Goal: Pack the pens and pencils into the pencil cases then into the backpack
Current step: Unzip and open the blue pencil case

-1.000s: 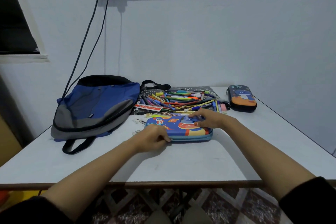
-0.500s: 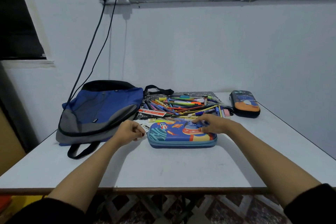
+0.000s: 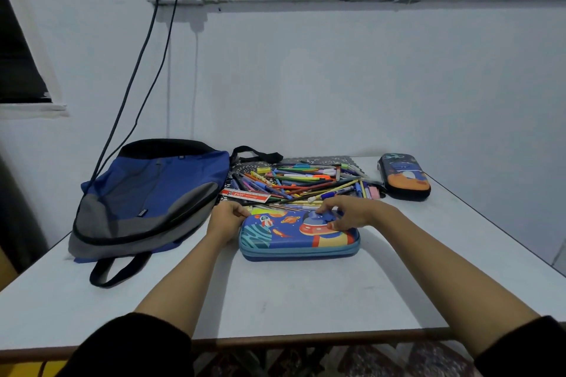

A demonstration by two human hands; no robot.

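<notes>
Hands: left hand (image 3: pixel 225 220) pinches pencil case (image 3: pixel 294 239) at far-left corner; right hand (image 3: pixel 352 213) presses its top, fingers uncurled. Case lies crosswise between them.

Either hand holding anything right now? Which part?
Left hand pinches the blue pencil case at its far-left corner, probably the zipper pull. Right hand only presses on its top.

Backpack (image 3: pixel 159 190) was blue and grey. Near pencil case (image 3: pixel 291 239) blue, rocket-and-planet print. Far pencil case (image 3: pixel 404 177) black, orange. Pens (image 3: pixel 306 180) multicoloured.
</notes>
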